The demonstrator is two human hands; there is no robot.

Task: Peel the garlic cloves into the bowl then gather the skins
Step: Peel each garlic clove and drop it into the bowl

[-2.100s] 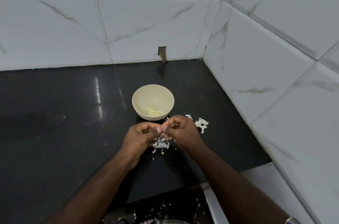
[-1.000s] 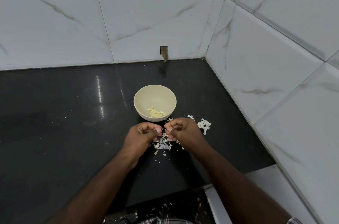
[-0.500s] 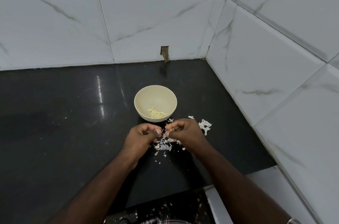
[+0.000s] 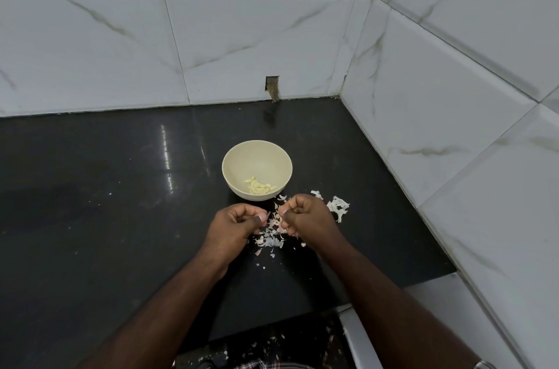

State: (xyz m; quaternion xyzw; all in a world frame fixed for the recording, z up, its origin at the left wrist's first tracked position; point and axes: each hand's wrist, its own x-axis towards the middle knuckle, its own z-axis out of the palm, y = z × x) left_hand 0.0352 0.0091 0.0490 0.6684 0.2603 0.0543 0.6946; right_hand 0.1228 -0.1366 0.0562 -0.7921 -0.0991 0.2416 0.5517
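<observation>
Just in front of the cream bowl point(image 4: 257, 170) holding peeled garlic cloves point(image 4: 259, 186), the left hand point(image 4: 234, 228) and right hand point(image 4: 307, 219) curl, fingertips pinching something too small to identify. Peeling seems underway above the skins point(image 4: 272, 235); next, probably drop the clove into the bowl.

What my curled right hand point(image 4: 305, 217) and left hand point(image 4: 234, 225) pinch is too small to tell, and my wristwatch point(image 4: 484, 365), at five o'clock, is cut off.

Both forearms are bare, with no sleeves in view. A metallic band, seemingly a watch point(image 4: 484, 365), sits on the right wrist at the frame's five o'clock edge. Checked fabric point(image 4: 266, 365) shows at six o'clock.
</observation>
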